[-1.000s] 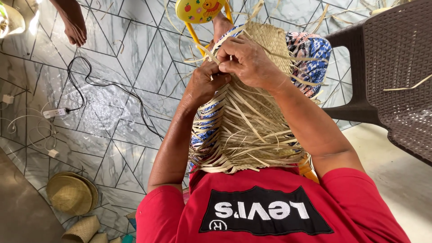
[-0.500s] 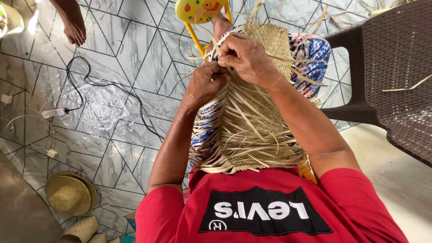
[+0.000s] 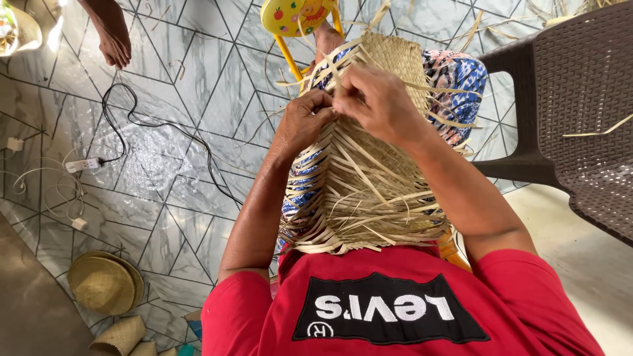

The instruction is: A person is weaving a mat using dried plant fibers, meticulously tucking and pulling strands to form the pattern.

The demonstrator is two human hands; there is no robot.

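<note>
Both hands, left hand [image 3: 304,122] and right hand [image 3: 377,105], pinch straw strips [image 3: 369,191] closed; brittle strands may snap or slip, loosening the weave.

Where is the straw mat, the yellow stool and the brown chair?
straw mat [image 3: 369,191], head view, on its loose woven strips.
yellow stool [image 3: 290,16], head view, on its round seat.
brown chair [image 3: 587,99], head view, on its perforated seat.

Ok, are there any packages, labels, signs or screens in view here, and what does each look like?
Black rectangular logo patch with white lettering: on the chest of the red shirt, bottom centre.
Round yellow stool seat with colourful fruit pictures: top centre, on the tiled floor.
No packages or screens.
</note>
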